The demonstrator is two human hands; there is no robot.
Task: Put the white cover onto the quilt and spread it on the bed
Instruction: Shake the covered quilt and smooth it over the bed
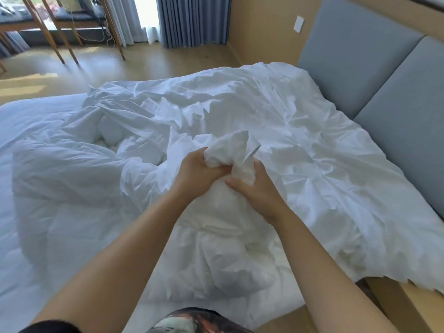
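Observation:
A crumpled white cover [276, 121] lies across the bed [28, 121], with the puffy quilt [113, 131] showing in an opening at the centre left. Near the middle, a bunched corner of the white fabric [234, 150] sticks up between both hands. My left hand [197, 174] grips it from the left, fingers curled round the bunch. My right hand [257, 188] pinches the same bunch from the right. I cannot tell whether the quilt's corner is inside the bunch.
A grey padded headboard [374, 75] runs along the right side. The bed's wooden frame [394, 304] shows at the lower right. Wooden floor, blue curtains [192, 20] and wooden stand legs [60, 39] lie beyond the bed's far side.

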